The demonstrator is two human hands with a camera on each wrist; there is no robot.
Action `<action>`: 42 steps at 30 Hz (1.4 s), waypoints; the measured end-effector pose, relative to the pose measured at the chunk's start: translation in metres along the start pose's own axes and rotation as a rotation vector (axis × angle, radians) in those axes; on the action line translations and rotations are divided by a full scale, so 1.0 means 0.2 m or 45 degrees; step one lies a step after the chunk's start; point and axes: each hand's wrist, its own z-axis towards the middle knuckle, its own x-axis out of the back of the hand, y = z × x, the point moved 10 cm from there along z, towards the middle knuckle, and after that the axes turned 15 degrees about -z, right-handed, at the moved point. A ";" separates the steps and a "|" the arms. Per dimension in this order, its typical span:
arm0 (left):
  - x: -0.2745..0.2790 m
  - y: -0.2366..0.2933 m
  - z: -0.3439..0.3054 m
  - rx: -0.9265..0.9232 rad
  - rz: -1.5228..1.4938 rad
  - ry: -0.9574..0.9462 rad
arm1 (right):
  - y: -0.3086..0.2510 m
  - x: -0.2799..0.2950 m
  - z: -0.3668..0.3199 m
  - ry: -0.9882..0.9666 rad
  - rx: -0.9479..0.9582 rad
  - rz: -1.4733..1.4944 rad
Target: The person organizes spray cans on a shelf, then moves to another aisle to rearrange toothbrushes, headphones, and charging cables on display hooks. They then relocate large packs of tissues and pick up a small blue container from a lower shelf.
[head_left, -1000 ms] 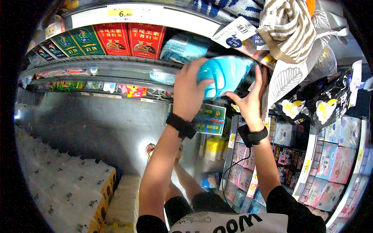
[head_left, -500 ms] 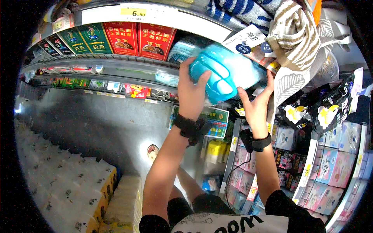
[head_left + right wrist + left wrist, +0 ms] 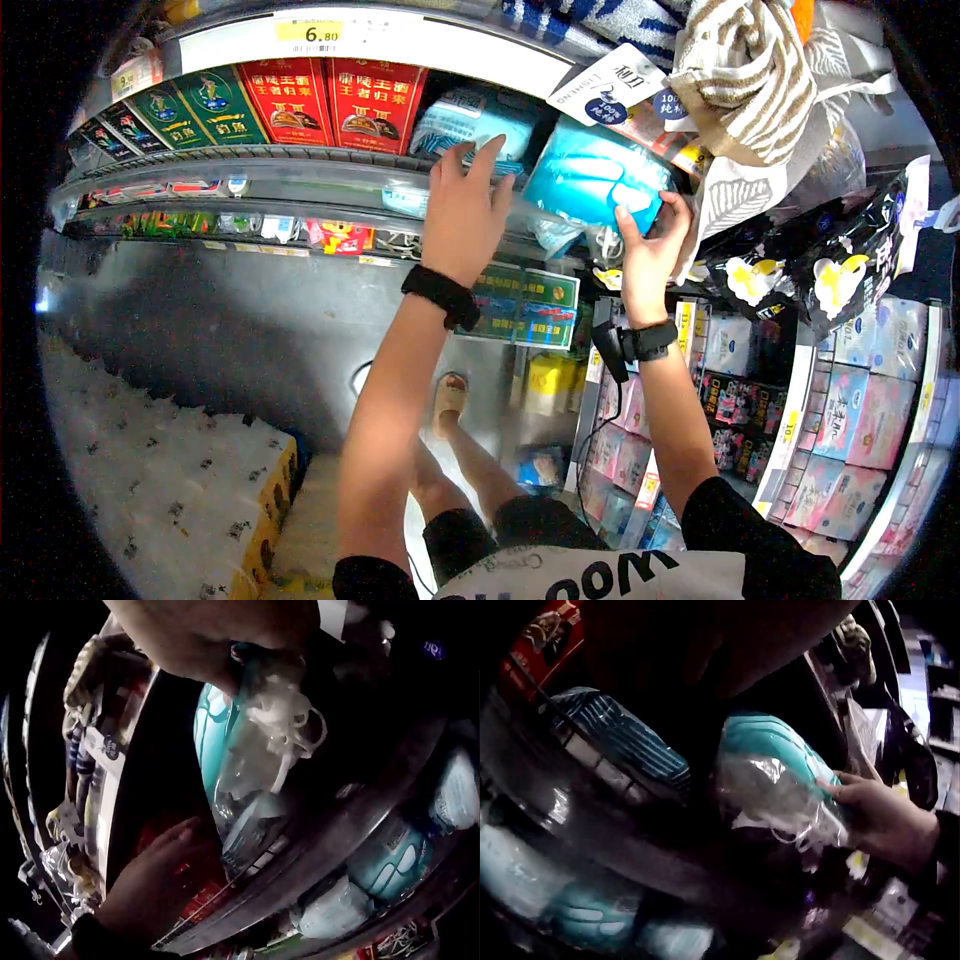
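My right hand point(image 3: 655, 250) grips the lower right corner of a teal plastic-wrapped packet point(image 3: 590, 175), thumb on its front. White cord point(image 3: 281, 720) shows through the clear end of the wrapping in the right wrist view. The packet is tilted at the opening of the upper shelf, below the hanging towel tags. My left hand point(image 3: 465, 215) is apart from it, fingers spread and slightly bent, in front of a light-blue packet point(image 3: 475, 125) lying on that shelf. Dark stripes mark this packet point(image 3: 622, 735) in the left wrist view.
Red boxes point(image 3: 375, 105) and green boxes point(image 3: 215, 105) line the shelf on the left. Striped towels point(image 3: 745, 85) and black bags point(image 3: 850, 250) hang at the right. More packets point(image 3: 592, 915) lie on the shelf below. A stack of white packs point(image 3: 150, 480) stands at the lower left.
My left hand has let go of the teal packet and moved left, towards the light-blue one. My right hand's fingers, straighter before, now bend round the packet's corner.
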 end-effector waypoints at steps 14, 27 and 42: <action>-0.09 -0.10 -0.49 -0.051 0.207 0.049 | -0.15 -0.21 -0.09 -0.188 0.488 -0.787; -0.22 -0.46 -1.33 0.507 0.162 -0.238 | 1.00 -0.27 -1.35 -0.968 -0.741 -0.306; -0.37 -0.77 -1.29 0.497 0.120 -0.178 | 1.87 -0.60 -0.43 -0.496 -1.027 -0.467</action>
